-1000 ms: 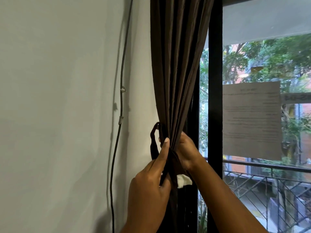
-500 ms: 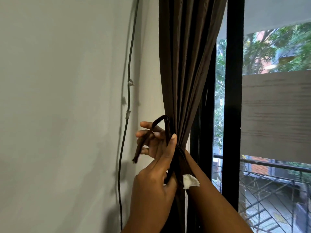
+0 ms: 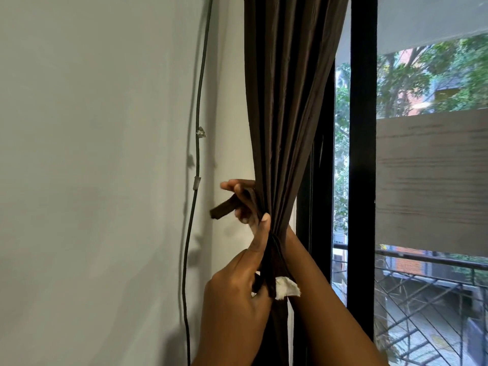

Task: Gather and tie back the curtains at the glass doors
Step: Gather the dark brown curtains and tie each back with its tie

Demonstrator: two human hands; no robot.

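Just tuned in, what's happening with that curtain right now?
A person is tying back the brown curtain, bunched beside the black door frame. The left hand grips the tie-back strap in front of the bundle, index finger pressed up against it. The right hand reaches round behind and holds the strap's loose end. No knot shows yet.

This looks like a lived-in room of a flat or house on an upper floor. A dark brown curtain [image 3: 285,114] hangs beside a black-framed glass door [image 3: 361,154], next to a plain painted wall [image 3: 92,154] with a thin cable [image 3: 196,165] clipped down it. Through the glass show a balcony railing [image 3: 422,260], trees [image 3: 401,80] and a brick building [image 3: 408,62], with a street below.
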